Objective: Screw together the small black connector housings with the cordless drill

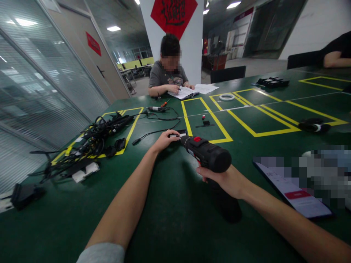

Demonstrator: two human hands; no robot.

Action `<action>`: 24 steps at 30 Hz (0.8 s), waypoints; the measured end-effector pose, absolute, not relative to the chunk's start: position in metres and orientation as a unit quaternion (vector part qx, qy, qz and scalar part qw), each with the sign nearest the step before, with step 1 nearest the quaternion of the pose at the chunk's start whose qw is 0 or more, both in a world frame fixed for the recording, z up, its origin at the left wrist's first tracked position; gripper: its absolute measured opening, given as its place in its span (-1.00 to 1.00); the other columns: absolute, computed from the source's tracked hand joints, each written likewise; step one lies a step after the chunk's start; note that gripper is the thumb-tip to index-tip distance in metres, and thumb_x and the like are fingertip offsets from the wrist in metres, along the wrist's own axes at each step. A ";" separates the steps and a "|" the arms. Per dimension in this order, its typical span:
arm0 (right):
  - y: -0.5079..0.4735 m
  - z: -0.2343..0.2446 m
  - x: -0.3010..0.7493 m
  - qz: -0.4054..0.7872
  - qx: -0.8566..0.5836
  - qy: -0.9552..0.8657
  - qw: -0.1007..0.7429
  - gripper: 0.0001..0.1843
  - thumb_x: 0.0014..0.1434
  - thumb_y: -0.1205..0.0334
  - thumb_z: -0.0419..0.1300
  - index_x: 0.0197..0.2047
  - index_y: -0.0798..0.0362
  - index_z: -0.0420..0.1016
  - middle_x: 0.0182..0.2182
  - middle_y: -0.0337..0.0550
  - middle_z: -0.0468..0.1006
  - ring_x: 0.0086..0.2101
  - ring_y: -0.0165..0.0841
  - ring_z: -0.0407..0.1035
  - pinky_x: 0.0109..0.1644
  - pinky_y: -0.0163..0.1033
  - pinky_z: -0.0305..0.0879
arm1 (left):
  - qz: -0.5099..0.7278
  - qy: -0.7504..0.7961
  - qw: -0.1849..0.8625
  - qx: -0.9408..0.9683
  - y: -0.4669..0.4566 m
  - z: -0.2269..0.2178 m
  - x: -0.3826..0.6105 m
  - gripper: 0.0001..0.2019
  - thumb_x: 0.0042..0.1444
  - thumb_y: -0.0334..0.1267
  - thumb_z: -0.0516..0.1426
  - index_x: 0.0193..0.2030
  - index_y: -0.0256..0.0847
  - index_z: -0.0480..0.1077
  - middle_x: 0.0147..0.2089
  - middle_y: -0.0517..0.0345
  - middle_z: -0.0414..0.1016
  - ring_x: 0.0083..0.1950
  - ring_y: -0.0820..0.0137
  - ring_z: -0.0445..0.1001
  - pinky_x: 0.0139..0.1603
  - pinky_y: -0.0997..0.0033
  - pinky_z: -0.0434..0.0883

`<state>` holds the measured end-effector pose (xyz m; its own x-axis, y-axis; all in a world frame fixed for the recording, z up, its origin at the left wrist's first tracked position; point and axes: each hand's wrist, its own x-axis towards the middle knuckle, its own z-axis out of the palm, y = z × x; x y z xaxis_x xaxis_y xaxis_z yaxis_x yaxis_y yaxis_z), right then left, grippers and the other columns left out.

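Observation:
My right hand (225, 179) is wrapped round the grip of a black cordless drill (207, 153) with a red switch on top. The drill's nose points away from me at a small black and white part (177, 134) lying on the green table (170, 219). My left hand (163, 141) rests on the table with its fingers pinched on that small part, holding it against the drill's tip. A thin black cable (153, 133) runs from near the part toward the left.
A tangle of black cables and connectors (93, 140) lies at the left inside yellow tape marks. A phone (294, 191) lies at the right. Across the table a seated person (168, 69) handles papers (192, 91). A tape roll (226, 97) and small black parts (205, 123) lie farther off.

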<state>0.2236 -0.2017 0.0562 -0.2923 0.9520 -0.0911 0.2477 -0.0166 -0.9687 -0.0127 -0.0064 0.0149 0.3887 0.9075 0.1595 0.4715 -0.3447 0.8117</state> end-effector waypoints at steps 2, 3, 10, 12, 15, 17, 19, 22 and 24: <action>-0.201 0.056 0.224 0.517 -0.488 -0.616 0.339 -0.71 0.13 -0.07 0.27 -0.31 -0.02 0.44 -0.45 -0.22 0.50 -0.39 -0.25 0.40 -0.26 -0.09 0.28 | 0.314 0.460 0.346 0.755 -0.006 0.015 -0.013 -0.70 -0.07 -0.13 0.24 -0.18 -0.16 0.54 -0.04 0.08 0.53 0.01 0.22 0.42 0.18 0.19 0.30; -0.201 0.057 0.224 0.513 -0.491 -0.619 0.336 -0.72 0.13 -0.06 0.27 -0.33 -0.02 0.44 -0.46 -0.21 0.50 -0.39 -0.25 0.40 -0.25 -0.08 0.28 | 0.313 0.461 0.347 0.754 -0.006 0.015 -0.013 -0.70 -0.07 -0.13 0.25 -0.17 -0.17 0.54 -0.03 0.08 0.53 0.01 0.22 0.42 0.18 0.19 0.30; -0.203 0.064 0.223 0.507 -0.497 -0.622 0.331 -0.72 0.13 -0.05 0.26 -0.38 -0.02 0.44 -0.48 -0.21 0.50 -0.40 -0.24 0.39 -0.23 -0.05 0.26 | 0.317 0.463 0.352 0.749 -0.009 0.016 -0.012 -0.71 -0.06 -0.16 0.25 -0.17 -0.17 0.53 -0.02 0.07 0.53 0.04 0.22 0.43 0.22 0.18 0.27; -0.203 0.064 0.223 0.509 -0.501 -0.618 0.329 -0.72 0.13 -0.05 0.26 -0.40 -0.02 0.43 -0.49 -0.21 0.50 -0.40 -0.24 0.39 -0.22 -0.04 0.25 | 0.317 0.464 0.352 0.749 -0.009 0.016 -0.012 -0.72 -0.05 -0.15 0.24 -0.17 -0.17 0.54 -0.03 0.07 0.53 0.05 0.21 0.43 0.23 0.17 0.27; -0.203 0.064 0.223 0.506 -0.504 -0.620 0.326 -0.72 0.12 -0.05 0.27 -0.39 -0.02 0.44 -0.50 -0.22 0.51 -0.40 -0.23 0.39 -0.22 -0.03 0.24 | 0.319 0.458 0.354 0.751 -0.009 0.016 -0.013 -0.72 -0.05 -0.15 0.24 -0.18 -0.18 0.54 -0.04 0.06 0.53 0.04 0.21 0.43 0.22 0.16 0.28; -0.203 0.063 0.224 0.506 -0.503 -0.621 0.326 -0.72 0.13 -0.06 0.27 -0.38 -0.02 0.44 -0.49 -0.22 0.51 -0.40 -0.23 0.40 -0.22 -0.04 0.24 | 0.321 0.456 0.353 0.752 -0.009 0.016 -0.012 -0.72 -0.05 -0.16 0.24 -0.18 -0.18 0.54 -0.04 0.06 0.52 0.03 0.22 0.43 0.22 0.17 0.28; -0.203 0.062 0.224 0.508 -0.503 -0.618 0.328 -0.72 0.13 -0.06 0.27 -0.36 -0.02 0.44 -0.48 -0.23 0.51 -0.40 -0.24 0.40 -0.21 -0.04 0.24 | 0.320 0.457 0.349 0.753 -0.010 0.017 -0.012 -0.72 -0.05 -0.17 0.23 -0.18 -0.19 0.54 -0.04 0.05 0.52 0.03 0.21 0.43 0.21 0.17 0.28; -0.203 0.062 0.224 0.514 -0.500 -0.614 0.331 -0.73 0.13 -0.05 0.27 -0.32 -0.02 0.44 -0.47 -0.23 0.51 -0.40 -0.25 0.40 -0.21 -0.04 0.24 | 0.320 0.459 0.346 0.753 -0.012 0.019 -0.011 -0.72 -0.04 -0.17 0.23 -0.16 -0.19 0.54 -0.04 0.05 0.52 0.03 0.21 0.42 0.21 0.17 0.28; -0.204 0.062 0.224 0.516 -0.498 -0.615 0.329 -0.72 0.13 -0.06 0.27 -0.32 -0.01 0.44 -0.48 -0.23 0.51 -0.40 -0.24 0.40 -0.22 -0.05 0.25 | 0.318 0.460 0.346 0.754 -0.013 0.019 -0.011 -0.72 -0.04 -0.18 0.22 -0.16 -0.20 0.54 -0.04 0.05 0.52 0.03 0.22 0.42 0.21 0.17 0.28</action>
